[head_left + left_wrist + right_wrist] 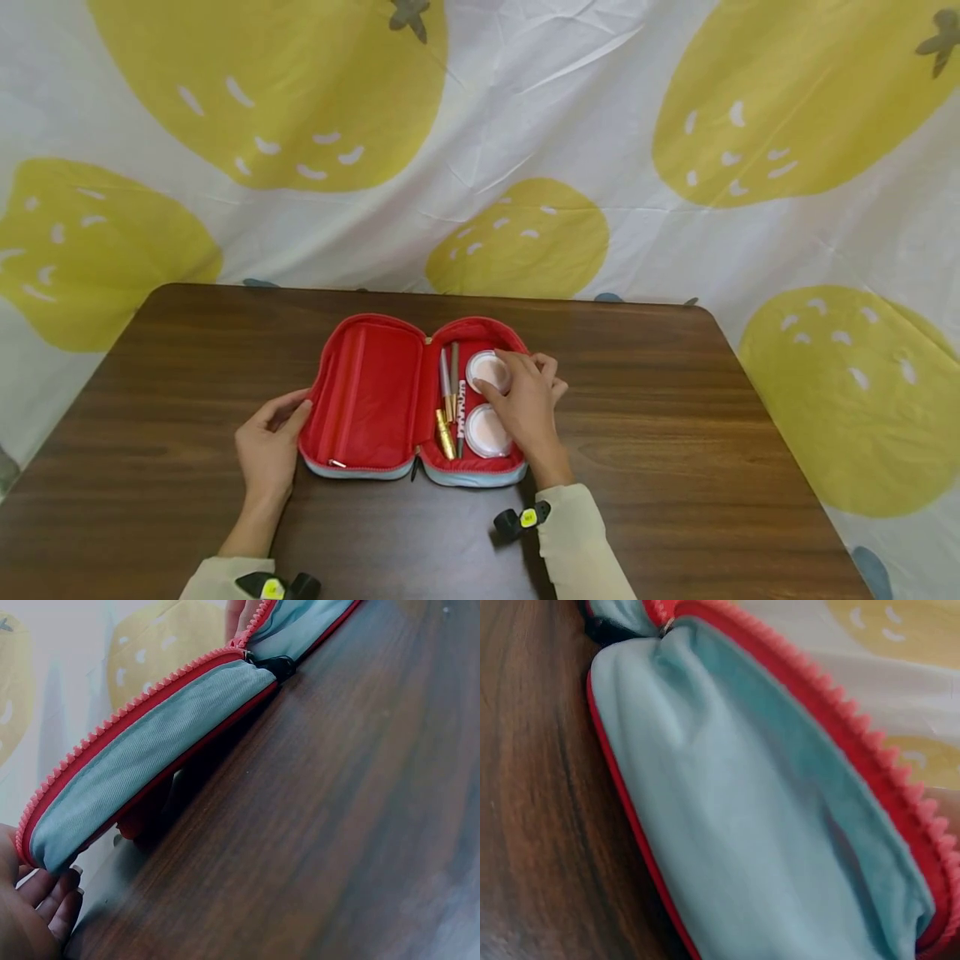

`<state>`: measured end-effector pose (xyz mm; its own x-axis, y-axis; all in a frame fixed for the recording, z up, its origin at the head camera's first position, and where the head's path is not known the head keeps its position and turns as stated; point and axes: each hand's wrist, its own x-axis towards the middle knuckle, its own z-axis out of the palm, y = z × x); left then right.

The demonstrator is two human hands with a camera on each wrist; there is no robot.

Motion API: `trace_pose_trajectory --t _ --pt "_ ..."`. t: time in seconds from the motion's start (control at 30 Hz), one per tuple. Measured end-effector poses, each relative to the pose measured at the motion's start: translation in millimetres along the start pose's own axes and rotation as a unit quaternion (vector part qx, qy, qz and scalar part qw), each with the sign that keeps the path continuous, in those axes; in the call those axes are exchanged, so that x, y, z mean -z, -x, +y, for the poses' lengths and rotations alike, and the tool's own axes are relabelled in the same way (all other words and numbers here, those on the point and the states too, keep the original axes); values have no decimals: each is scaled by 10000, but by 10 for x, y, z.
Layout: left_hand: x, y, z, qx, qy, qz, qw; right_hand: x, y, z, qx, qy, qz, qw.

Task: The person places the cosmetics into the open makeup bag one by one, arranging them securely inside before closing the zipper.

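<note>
A zippered makeup bag (382, 400), red inside and pale blue outside, lies unfolded on the table. My left hand (272, 442) grips its left rim, thumb above and fingers beneath; in the left wrist view that side of the bag (150, 724) tilts up off the tabletop. Inside the right half, my right hand (527, 406) pinches a round compact (486, 367) between thumb and index finger. Below it sits a second round compact (486, 433). Left of them are a gold tube (445, 433), a dark tube with white lettering (461, 408) and slim sticks (453, 371).
The brown wooden table (637, 400) extends around the bag on all sides. Behind its far edge hangs a white cloth (525, 108) with yellow fruit prints. A small zip pull (337, 463) lies in the bag's left half.
</note>
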<state>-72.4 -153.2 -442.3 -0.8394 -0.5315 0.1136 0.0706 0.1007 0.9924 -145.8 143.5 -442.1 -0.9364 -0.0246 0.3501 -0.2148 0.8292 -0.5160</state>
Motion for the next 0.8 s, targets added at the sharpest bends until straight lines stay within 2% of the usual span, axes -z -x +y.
trace_pose_trajectory --t 0.23,0.4,0.53,0.67,0.8 --pt "3 -8 -24 -23 28 46 10000 102 63 -51 92 -272 181 9994" --pt "1 -75 -208 55 122 117 9998 204 137 -46 175 -725 604 9954" --pt "4 -112 -307 35 105 176 9998 269 223 -16 115 -1224 1018 9872" --pt "3 -113 -311 44 96 159 9998 329 329 47 47 -1346 1284 9825" --pt "-3 -54 -157 8 96 90 9999 385 457 146 -202 -1239 1335 9831"
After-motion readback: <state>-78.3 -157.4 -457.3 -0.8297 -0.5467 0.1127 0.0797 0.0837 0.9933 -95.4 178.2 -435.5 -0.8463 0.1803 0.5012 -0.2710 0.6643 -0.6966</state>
